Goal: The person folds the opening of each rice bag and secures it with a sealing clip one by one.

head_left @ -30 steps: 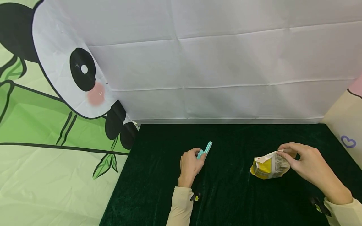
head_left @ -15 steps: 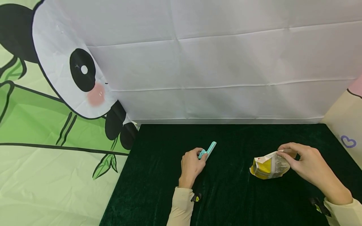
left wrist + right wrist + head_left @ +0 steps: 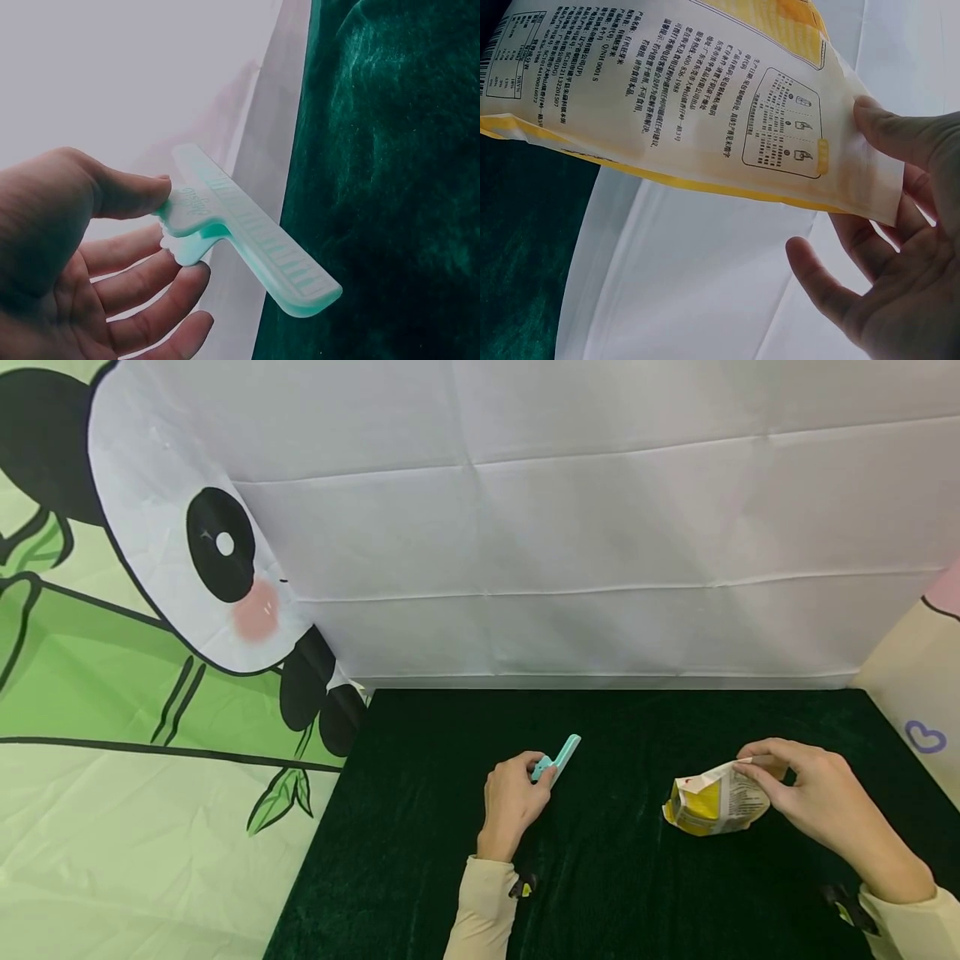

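Note:
My left hand point(image 3: 512, 802) pinches a mint-green bag clip point(image 3: 562, 758) by its handle. In the left wrist view the thumb lies on one scalloped tab of the clip point(image 3: 259, 232) and fingers touch the other; its long ribbed bar appears closed, with nothing in it. At the right, my right hand point(image 3: 813, 793) pinches the top edge of a yellow and white food bag point(image 3: 716, 802) between thumb and fingers. Up close in the right wrist view, printed text and small diagrams cover the face of the bag point(image 3: 667, 97). The bag's contents are hidden.
A dark green cloth covers the table point(image 3: 600, 893). Behind it hangs a white creased sheet point(image 3: 585, 527). On the left is a panda-print curtain point(image 3: 150, 710), and a cream printed sheet point(image 3: 918, 693) stands at the right edge.
My left hand has shifted slightly right, and the clip has turned so that its bar leans further right. The right hand and the bag have stayed in place.

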### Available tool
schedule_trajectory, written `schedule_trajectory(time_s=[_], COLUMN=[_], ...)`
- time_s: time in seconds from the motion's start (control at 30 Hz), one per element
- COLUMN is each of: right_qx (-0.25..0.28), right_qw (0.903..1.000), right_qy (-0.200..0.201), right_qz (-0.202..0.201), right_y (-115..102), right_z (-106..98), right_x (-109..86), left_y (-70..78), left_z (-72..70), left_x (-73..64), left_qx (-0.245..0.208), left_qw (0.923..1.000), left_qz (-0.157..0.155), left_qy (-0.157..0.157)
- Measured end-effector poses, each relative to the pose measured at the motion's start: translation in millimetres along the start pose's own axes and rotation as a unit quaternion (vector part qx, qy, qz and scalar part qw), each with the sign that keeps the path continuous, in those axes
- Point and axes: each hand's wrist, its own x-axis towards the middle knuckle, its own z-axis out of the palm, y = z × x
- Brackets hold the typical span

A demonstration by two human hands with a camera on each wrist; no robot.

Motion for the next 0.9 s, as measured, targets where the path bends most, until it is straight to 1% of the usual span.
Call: schedule_trajectory(time_s=[0.13,0.3,0.4,0.73,0.9], right_qx=[-0.002,-0.001,-0.002,0.001,0.000], right_qw=[1.0000,1.0000,1.0000,1.0000,0.9999], right_qy=[-0.001,-0.001,-0.002,-0.008,-0.010], right_qz=[-0.001,-0.001,-0.001,0.000,0.001], right_y=[2,3,4,7,9], right_z=[-1,-1,-2,-2,-3], right_x=[1.9,5.1,6.8,10.7,12.4], left_y=[1.5,4.3,6.8,10.9,12.7], left_z=[1.4,2.0,1.4,2.7,4.5], left_x=[0.5,2.2,3.2,5.1,5.2], left_qx=[-0.002,0.000,-0.004,-0.004,-0.008], left_qw=[1.0000,0.9997,0.9996,0.9999,0.9998], left_qz=[0.004,0.017,0.018,0.006,0.008], left_qy=[0.005,0.018,0.020,0.014,0.016])
